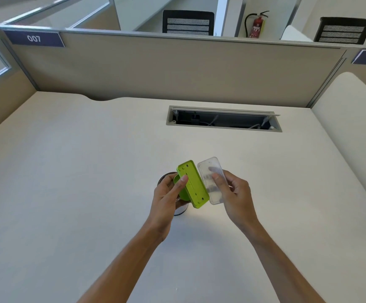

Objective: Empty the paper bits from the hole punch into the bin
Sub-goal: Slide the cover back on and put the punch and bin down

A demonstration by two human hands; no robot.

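An office cubicle with a pale worktop [90, 171]. We are holding the green hole punch [191, 184] underside-up in our left hand [166, 195], thumb and fingers pinching its body, directly above a small bin [181, 209] so any loose bits are falling inside. Our right hand [232, 193] is pinching the clear tray cover [212, 180], just beside the punch, keeping its opening exposed.
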